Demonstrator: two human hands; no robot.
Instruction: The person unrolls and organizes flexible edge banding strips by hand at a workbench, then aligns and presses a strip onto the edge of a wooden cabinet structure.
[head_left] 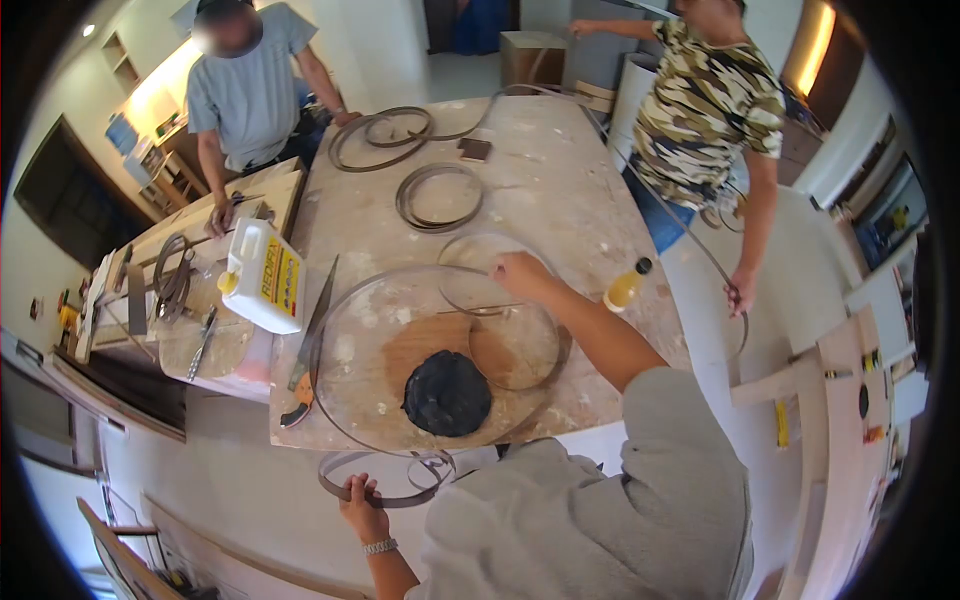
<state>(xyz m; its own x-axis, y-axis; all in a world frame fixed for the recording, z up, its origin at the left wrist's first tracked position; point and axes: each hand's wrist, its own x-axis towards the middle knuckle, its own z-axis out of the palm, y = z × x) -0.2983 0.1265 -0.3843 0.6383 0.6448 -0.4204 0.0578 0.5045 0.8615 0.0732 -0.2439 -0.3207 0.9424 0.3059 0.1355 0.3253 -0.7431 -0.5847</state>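
A long, thin brown strip, like edge banding, lies in wide loops [316, 365] over the near part of the table. My left hand [364, 508], below the table's near edge, is closed around a smaller coil of the strip [405, 497]. Over the table, my right hand [520, 275] is closed, with the strip running into its fingers. Inside the large loop rests a black rounded lump [447, 394], which looks like a bag or bowl. A handsaw [318, 325] with an orange and black handle lies just left of the loop.
A white jug [264, 277] and a yellow bottle [627, 285] stand on either side. More coiled strips [440, 198] lie farther back on the worktable [540, 160]. A person in grey [245, 95] stands back left. Another in camouflage [705, 120] holds a long strip at right.
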